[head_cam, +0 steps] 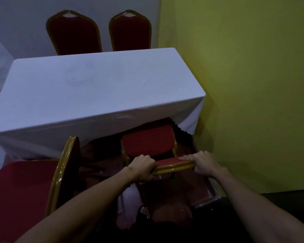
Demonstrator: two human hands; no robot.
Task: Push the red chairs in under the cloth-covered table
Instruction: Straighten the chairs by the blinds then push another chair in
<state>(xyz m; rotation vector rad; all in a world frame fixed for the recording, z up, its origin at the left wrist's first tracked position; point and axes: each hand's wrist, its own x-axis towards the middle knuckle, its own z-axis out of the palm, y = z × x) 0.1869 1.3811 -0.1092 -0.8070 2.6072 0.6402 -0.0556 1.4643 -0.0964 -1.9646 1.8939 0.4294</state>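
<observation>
Gripping the top rail of a red chair (148,143), both hands are in contact with its gold-framed backrest in the head view. The left hand (143,168) has its fingers (147,161) curled closed round the rail's left end. The right hand (203,162) sits on the right end, fingers (188,157) laid fairly flat over the red padding, thumb side hidden, so a full clasp cannot be confirmed. The chair's seat lies partly beneath the near edge of the counter (95,88), which carries a white cloth (189,123) hanging at the right corner. A second red chair (23,193) stands near left, clear of the counter, its backrest turned edge-on. Two further red chairs (74,34) stand at the far side, backs upright, against a pale wall. A yellow-green wall (253,85) runs just beside the counter's right end.
</observation>
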